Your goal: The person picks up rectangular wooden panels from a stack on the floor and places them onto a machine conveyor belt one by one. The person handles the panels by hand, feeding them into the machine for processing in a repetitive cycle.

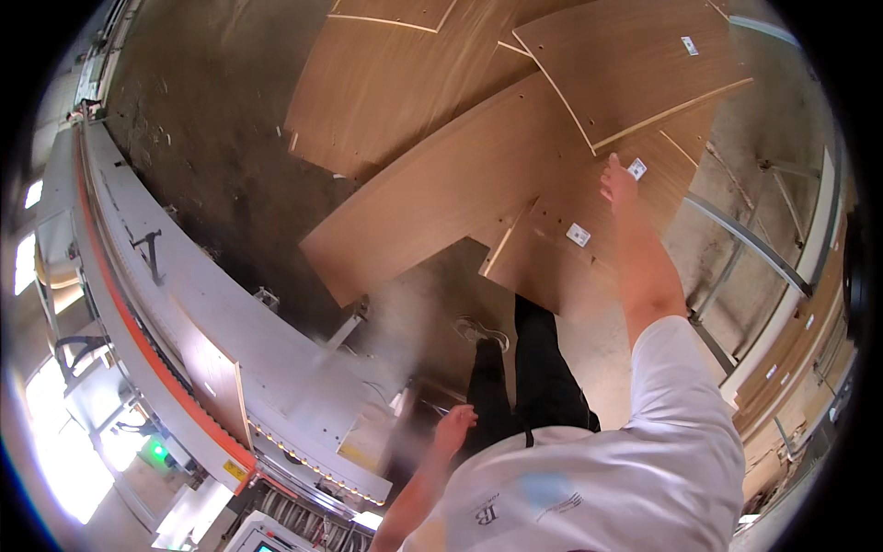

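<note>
My right hand (620, 181) reaches forward over the wood-grain panels, its fingers apart and nothing visible in them. Its fingertips are close to the near corner of the top brown panel (635, 74); whether they touch it I cannot tell. Beside the hand, a small white label (636, 169) sits on a panel beneath. A long brown panel (432, 184) stretches to the left, and a smaller panel (538, 258) with another white label (578, 235) lies nearer me. My left hand (455, 427) hangs low by my waist, fingers loosely bent and apart, holding nothing visible.
On the left runs a long pale machine (267, 340) with an orange strip (147, 340); a panel (210, 373) rests along it. A metal rail frame (750, 244) stands at right, near stacked boards (782, 368). Another large panel (386, 92) lies farther off.
</note>
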Motion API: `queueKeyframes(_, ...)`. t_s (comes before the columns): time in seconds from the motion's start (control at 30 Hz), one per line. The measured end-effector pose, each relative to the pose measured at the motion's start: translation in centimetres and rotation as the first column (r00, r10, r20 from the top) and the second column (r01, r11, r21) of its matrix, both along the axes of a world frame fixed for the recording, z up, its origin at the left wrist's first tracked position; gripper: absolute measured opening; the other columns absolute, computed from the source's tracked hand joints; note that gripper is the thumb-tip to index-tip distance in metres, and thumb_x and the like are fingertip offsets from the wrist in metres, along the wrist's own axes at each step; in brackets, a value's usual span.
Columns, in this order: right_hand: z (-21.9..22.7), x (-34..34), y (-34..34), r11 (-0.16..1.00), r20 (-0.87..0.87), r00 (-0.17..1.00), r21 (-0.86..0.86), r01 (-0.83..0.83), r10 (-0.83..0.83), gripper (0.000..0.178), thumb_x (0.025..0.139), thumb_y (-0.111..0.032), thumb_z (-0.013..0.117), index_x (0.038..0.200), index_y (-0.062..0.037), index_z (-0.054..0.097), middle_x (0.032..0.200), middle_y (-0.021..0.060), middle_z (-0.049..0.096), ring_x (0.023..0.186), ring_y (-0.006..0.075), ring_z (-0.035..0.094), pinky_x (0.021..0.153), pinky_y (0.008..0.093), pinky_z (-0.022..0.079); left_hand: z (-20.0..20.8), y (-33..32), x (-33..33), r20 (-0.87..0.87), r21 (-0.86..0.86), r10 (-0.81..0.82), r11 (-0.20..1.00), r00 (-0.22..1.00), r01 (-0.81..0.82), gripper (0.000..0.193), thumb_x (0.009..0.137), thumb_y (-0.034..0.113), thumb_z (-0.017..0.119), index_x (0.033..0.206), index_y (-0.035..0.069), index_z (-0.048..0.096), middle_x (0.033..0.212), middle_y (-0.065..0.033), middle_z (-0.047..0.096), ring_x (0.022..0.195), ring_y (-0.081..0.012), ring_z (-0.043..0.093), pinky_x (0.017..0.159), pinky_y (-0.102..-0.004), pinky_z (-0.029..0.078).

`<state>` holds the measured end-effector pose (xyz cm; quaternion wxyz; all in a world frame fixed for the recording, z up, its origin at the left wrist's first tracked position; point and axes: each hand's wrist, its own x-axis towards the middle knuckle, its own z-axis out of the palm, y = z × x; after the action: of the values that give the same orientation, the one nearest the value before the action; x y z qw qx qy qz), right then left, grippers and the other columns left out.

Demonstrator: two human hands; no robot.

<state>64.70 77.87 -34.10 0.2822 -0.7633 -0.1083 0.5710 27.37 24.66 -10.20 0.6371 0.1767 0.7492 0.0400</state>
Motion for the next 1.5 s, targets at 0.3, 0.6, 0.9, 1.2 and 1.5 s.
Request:
queueKeyframes(0.3,-6.4,2.3,2.0,0.94,-0.135,0.938,0.076,0.332,-0.32,0.053,0.093,-0.053,0.068,0.115,-0.0058,0.059,0.097,0.0068,0.054,0.094,0.0236,0.068,0.067,0.0331,0.062,1.3,8.3,1.5,0.042,-0.119,0.076,0.99,0.996,-0.071,0.032,0.104,0.023,0.054,0.13,0.004,0.06,0.11,-0.0097,0.072,0.094,-0.0161,0.069,0.084,-0.0304,0.054)
queueKeyframes(0.6,-2.3,-0.8,-8.4,0.896,-0.489,0.785,0.016,0.444,-0.38,0.055,0.102,-0.052,0.054,0.138,-0.0105,0.052,0.133,0.0125,0.059,0.111,0.0252,0.065,0.095,0.0427,0.054,-4.4,18.0,1.0,0.105,0.04,0.134,0.989,0.985,-0.139,0.037,0.104,0.033,0.054,0.127,0.004,0.061,0.106,-0.0077,0.072,0.088,-0.0141,0.065,0.078,-0.027,0.053)
queueKeyframes(0.9,10.6,-12.1,-23.2,0.945,-0.737,0.611,-0.118,0.304,-0.289,0.05,0.107,-0.044,0.047,0.141,-0.0081,0.048,0.14,0.0113,0.056,0.123,0.0303,0.058,0.107,0.0506,0.045,-7.6,36.8,6.5,0.379,0.187,0.486,0.793,0.787,-0.58,0.045,0.103,0.041,0.057,0.133,0.008,0.053,0.128,-0.0072,0.062,0.11,-0.0192,0.061,0.089,-0.036,0.05)
queueKeyframes(1.2,6.2,-1.8,-24.4,0.868,-0.513,0.7,-0.283,0.409,-0.497,0.05,0.096,-0.05,0.064,0.136,-0.0202,0.056,0.126,0.0048,0.06,0.115,0.0216,0.057,0.094,0.0435,0.047,0.7,26.1,1.7,0.189,0.361,0.776,0.514,0.601,-0.778,0.046,0.101,0.036,0.063,0.129,0.0,0.054,0.121,-0.008,0.061,0.106,-0.0207,0.059,0.09,-0.0355,0.05)
queueKeyframes(1.5,7.8,-5.6,-23.9,0.88,-0.243,0.88,-0.361,0.308,-0.408,0.066,0.085,-0.059,0.07,0.126,-0.0096,0.056,0.115,0.006,0.056,0.104,0.0211,0.057,0.089,0.0377,0.05,9.5,12.4,-8.2,-0.274,0.541,0.819,0.565,0.504,-0.623,0.044,0.1,0.042,0.059,0.083,0.001,0.06,0.069,-0.0039,0.046,0.061,-0.0144,0.043,0.055,-0.0366,0.039)
